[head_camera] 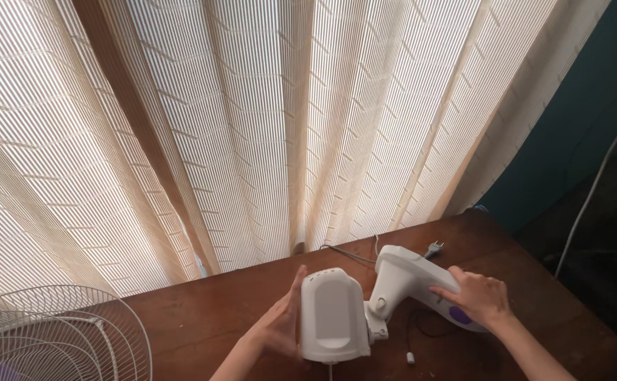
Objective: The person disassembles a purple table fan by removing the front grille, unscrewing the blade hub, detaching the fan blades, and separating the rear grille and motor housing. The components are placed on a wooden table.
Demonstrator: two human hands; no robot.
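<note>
Head view, looking down at a brown wooden surface (pixel 203 317) set against a pale ribbed curtain (pixel 252 127). You hold a white plastic fan motor unit (pixel 331 317) near the middle of the surface, at its near edge. It consists of a rounded motor housing, vented at the top, joined through a pivot knuckle (pixel 377 307) to a sloped neck and base (pixel 411 279) bearing a purple oval patch (pixel 458 315). Your left hand (pixel 280 328) lies flat against the housing's left side, fingers extended and together, pressing rather than clamped round it. Your right hand (pixel 479 295) rests on top of the base, fingers curled over the white shell beside the purple patch.

The unit looks rigid and smooth-skinned, so probably somewhat slippery. The housing, presumably holding the motor, is likely the heavier end, and the knuckle may let it swing. A grip on each of the two parts, as here, seems soundest.

A dark cord trails on the surface, ending in a two-pin plug (pixel 434 248) far of the base. A small white piece (pixel 410 358) lies near your right forearm. A white wire fan grille (pixel 62 331) sits at near left. No labels or packages are legible.
</note>
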